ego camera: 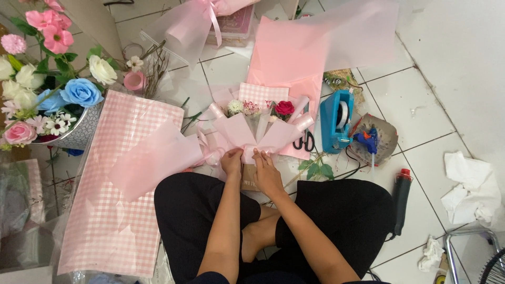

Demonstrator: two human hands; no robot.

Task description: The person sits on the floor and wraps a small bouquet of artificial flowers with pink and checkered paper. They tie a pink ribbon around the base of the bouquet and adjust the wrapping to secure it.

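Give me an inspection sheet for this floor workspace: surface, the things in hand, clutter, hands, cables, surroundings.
Surface: white tiled floor; person sits cross-legged on it.
Things in hand: small bouquet in pale pink wrap, red rose and small blooms at top, lying on the floor.
Clutter: checked pink paper sheet, plain pink sheets, scissors, blue tape dispenser, blue glue gun, black-and-red tool, crumpled white paper.
Hands: left hand and right hand both pinch the wrap at the bouquet's base.
Cables: dark cord beside the glue gun.
Surroundings: pot of artificial flowers at left; fan grille at bottom right.
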